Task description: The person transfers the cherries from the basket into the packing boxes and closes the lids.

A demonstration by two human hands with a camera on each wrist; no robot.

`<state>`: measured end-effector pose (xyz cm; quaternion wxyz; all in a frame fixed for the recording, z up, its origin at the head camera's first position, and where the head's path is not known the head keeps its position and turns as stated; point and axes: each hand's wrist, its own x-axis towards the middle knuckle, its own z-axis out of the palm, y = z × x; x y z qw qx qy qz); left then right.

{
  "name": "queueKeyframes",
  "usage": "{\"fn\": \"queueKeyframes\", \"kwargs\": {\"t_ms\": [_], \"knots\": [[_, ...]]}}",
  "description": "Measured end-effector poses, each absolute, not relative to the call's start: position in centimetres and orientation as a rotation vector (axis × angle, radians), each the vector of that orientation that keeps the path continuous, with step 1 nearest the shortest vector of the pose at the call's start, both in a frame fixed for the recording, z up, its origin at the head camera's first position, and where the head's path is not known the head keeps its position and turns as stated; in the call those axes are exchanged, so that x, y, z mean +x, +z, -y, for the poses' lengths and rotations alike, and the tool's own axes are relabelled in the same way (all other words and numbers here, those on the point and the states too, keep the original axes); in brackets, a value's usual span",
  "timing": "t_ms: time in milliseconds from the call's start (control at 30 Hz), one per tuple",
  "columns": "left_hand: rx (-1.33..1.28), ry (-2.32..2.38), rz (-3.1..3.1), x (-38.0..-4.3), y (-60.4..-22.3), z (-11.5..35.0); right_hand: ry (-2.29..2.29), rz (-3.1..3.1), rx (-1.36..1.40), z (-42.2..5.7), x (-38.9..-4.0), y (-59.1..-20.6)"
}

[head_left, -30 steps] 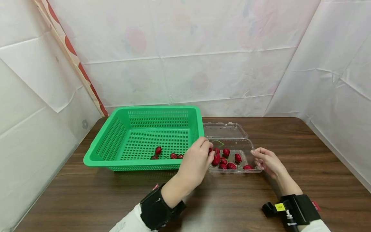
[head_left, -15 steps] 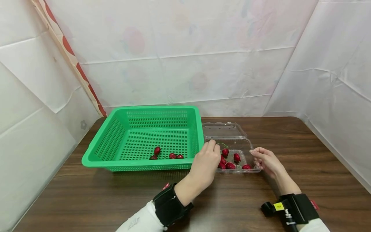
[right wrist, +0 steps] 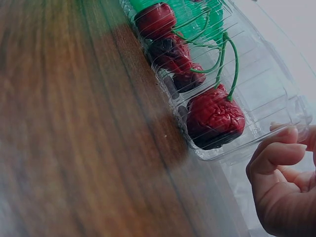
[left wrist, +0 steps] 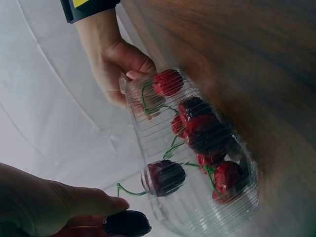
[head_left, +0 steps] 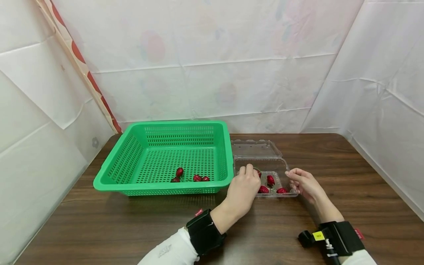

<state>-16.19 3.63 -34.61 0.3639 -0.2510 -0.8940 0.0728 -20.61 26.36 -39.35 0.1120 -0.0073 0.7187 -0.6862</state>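
Observation:
My left hand (head_left: 243, 189) is over the left part of a clear plastic clamshell box (head_left: 276, 165). In the left wrist view, its thumb and fingers pinch a dark red cherry (left wrist: 127, 223) beside the box's rim. Several wrinkled red cherries with green stems lie in the box, one (right wrist: 216, 118) near its right end. At that end my right hand (head_left: 306, 184) pinches the rim between thumb and fingers. The left hand hides part of the box in the head view.
A green slotted basket (head_left: 165, 187) stands left of the box, with a few cherries (head_left: 197, 178) near its front wall. The box's clear lid (head_left: 255, 149) lies folded back behind it. White sheeting (head_left: 212, 66) surrounds the brown wooden table (head_left: 132, 228).
My left hand has moved right from the basket's corner to farther over the box, covering more of the cherries there. The right hand keeps its grip on the box's end.

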Motion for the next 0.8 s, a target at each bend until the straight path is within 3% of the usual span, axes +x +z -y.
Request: {"fn": "queueKeyframes", "kwargs": {"t_ms": [800], "knots": [[-0.61,0.189,2.668,-17.3,-35.9,-5.4,-2.012,-2.095,-0.019,-26.4,-20.5,-39.3]]}}
